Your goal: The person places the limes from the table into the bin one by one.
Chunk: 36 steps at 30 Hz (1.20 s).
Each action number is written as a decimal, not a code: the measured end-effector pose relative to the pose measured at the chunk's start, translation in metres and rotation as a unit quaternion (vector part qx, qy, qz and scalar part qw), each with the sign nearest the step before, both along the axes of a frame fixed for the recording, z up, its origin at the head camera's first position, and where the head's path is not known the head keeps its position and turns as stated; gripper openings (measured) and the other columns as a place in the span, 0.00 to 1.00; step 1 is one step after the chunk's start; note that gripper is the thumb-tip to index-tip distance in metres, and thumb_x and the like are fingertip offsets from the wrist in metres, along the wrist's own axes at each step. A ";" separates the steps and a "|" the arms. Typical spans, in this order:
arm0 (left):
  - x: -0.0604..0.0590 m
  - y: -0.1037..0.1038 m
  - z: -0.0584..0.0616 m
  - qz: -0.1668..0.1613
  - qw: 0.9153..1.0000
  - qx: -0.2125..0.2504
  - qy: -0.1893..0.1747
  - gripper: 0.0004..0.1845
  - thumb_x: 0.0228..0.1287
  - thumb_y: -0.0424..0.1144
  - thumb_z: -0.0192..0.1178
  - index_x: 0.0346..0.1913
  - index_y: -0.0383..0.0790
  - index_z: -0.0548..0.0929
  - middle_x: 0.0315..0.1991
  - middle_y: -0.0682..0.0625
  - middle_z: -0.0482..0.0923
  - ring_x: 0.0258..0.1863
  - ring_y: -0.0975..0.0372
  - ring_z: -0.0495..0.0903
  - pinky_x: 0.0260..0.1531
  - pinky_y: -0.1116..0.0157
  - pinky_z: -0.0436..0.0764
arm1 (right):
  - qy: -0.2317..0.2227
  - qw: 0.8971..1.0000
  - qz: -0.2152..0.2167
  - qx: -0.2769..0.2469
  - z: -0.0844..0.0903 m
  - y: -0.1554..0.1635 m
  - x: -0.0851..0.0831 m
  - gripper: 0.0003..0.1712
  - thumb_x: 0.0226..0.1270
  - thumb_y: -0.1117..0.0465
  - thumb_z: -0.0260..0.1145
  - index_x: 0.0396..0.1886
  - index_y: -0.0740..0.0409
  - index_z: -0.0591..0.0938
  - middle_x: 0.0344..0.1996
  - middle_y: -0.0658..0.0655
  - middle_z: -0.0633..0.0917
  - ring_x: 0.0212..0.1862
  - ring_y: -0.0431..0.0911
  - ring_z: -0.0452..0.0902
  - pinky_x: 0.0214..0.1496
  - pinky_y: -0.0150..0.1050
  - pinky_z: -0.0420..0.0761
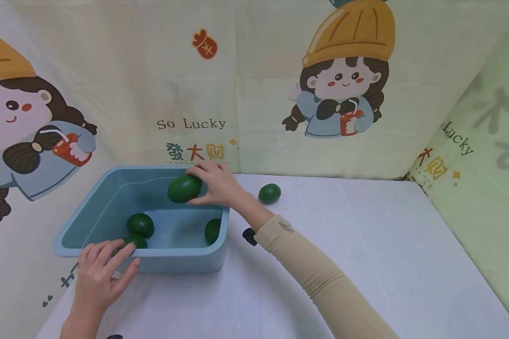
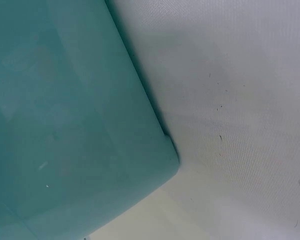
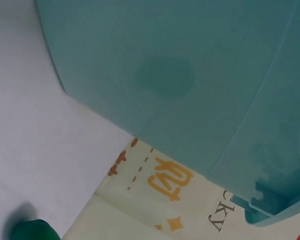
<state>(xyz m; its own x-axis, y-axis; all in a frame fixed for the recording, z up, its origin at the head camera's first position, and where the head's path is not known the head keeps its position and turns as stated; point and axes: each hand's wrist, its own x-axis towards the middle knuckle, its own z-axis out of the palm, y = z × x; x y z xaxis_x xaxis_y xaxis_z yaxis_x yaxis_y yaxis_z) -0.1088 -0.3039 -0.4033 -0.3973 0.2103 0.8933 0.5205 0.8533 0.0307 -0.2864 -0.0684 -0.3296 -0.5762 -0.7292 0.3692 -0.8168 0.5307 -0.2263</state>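
My right hand (image 1: 216, 183) grips a glossy dark green oval fruit (image 1: 184, 189) between fingers and thumb, above the far right part of a blue plastic bin (image 1: 165, 260). At the bin's front left, my left hand (image 1: 99, 273) holds the rim, fingers over the edge and thumb outside. Inside, two similar green fruits (image 1: 140, 225) touch near that hand, the nearer one partly hidden. Another green fruit (image 1: 213, 231) lies by the right wall, partly covered by it. Neither wrist view clearly shows the fruit in hand; both mostly show the bin's outer walls (image 2: 80, 120).
On the white table (image 1: 348, 245), one more green fruit (image 1: 269, 193) lies right of the bin, behind my right forearm. A small black object (image 1: 250, 236) sits between bin and sleeve; another dark piece (image 1: 114, 336) shows at the bottom edge. Printed cloth (image 1: 263, 94) hangs behind.
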 end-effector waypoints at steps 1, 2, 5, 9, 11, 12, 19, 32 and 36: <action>0.000 0.000 0.000 0.001 1.000 -0.001 -0.001 0.28 0.64 0.57 0.49 0.31 0.32 0.82 0.29 0.35 0.78 0.32 0.44 0.71 0.52 0.68 0.56 | 0.001 1.000 0.001 0.003 0.000 -0.001 0.000 0.38 0.46 0.35 0.68 0.56 0.45 0.72 0.56 0.48 0.71 0.60 0.40 0.62 0.59 0.44 0.60; 0.000 0.000 0.000 0.002 1.000 -0.001 -0.002 0.28 0.64 0.57 0.49 0.31 0.32 0.83 0.29 0.35 0.78 0.32 0.44 0.71 0.52 0.68 0.56 | 0.003 1.000 0.001 0.005 0.000 -0.001 0.000 0.38 0.46 0.35 0.67 0.56 0.45 0.72 0.55 0.48 0.71 0.59 0.40 0.62 0.59 0.43 0.60; 0.001 0.000 0.000 0.004 1.000 -0.001 -0.006 0.28 0.64 0.57 0.49 0.31 0.32 0.83 0.30 0.35 0.78 0.32 0.45 0.71 0.52 0.68 0.56 | 0.006 1.000 0.005 0.008 -0.001 -0.003 0.001 0.38 0.46 0.35 0.67 0.57 0.45 0.72 0.55 0.47 0.72 0.59 0.39 0.63 0.59 0.43 0.60; 0.002 -0.001 0.000 0.006 1.000 -0.001 -0.012 0.28 0.64 0.57 0.49 0.31 0.32 0.83 0.30 0.35 0.78 0.33 0.45 0.71 0.54 0.69 0.56 | 0.003 1.000 0.006 0.015 -0.001 -0.005 0.001 0.39 0.47 0.34 0.66 0.58 0.45 0.71 0.55 0.47 0.71 0.59 0.39 0.62 0.60 0.43 0.59; 0.002 -0.001 0.000 0.006 1.000 -0.001 -0.015 0.28 0.64 0.57 0.49 0.31 0.32 0.83 0.30 0.35 0.78 0.33 0.45 0.71 0.55 0.69 0.55 | -0.001 1.000 0.008 0.017 -0.001 -0.005 0.002 0.39 0.47 0.34 0.66 0.58 0.45 0.71 0.56 0.48 0.71 0.60 0.40 0.62 0.61 0.42 0.59; 0.002 0.000 0.000 0.007 1.000 0.000 -0.015 0.28 0.64 0.57 0.49 0.31 0.32 0.83 0.30 0.35 0.78 0.33 0.45 0.71 0.56 0.69 0.55 | -0.003 1.000 0.009 0.020 -0.002 -0.005 0.002 0.39 0.47 0.33 0.66 0.58 0.44 0.71 0.56 0.47 0.71 0.60 0.40 0.62 0.61 0.42 0.59; 0.001 0.000 0.000 0.003 1.000 0.003 -0.013 0.28 0.63 0.57 0.50 0.31 0.32 0.83 0.30 0.36 0.78 0.33 0.45 0.71 0.55 0.69 0.55 | -0.011 1.000 0.022 0.013 -0.003 -0.006 0.003 0.38 0.49 0.32 0.63 0.58 0.43 0.70 0.57 0.47 0.69 0.61 0.41 0.61 0.61 0.44 0.59; 0.002 -0.001 -0.001 0.009 1.000 -0.004 -0.012 0.28 0.64 0.57 0.49 0.31 0.33 0.83 0.30 0.35 0.78 0.33 0.45 0.71 0.55 0.69 0.55 | -0.023 1.000 0.019 0.006 -0.004 -0.003 0.003 0.36 0.50 0.34 0.64 0.58 0.43 0.71 0.58 0.47 0.69 0.61 0.40 0.61 0.61 0.44 0.58; 0.001 -0.001 -0.001 0.009 1.000 -0.005 -0.010 0.28 0.64 0.57 0.49 0.31 0.32 0.83 0.30 0.36 0.78 0.33 0.45 0.71 0.52 0.67 0.57 | -0.028 0.999 0.017 0.006 -0.003 0.000 0.004 0.36 0.51 0.34 0.64 0.58 0.43 0.71 0.58 0.47 0.70 0.62 0.39 0.60 0.62 0.44 0.57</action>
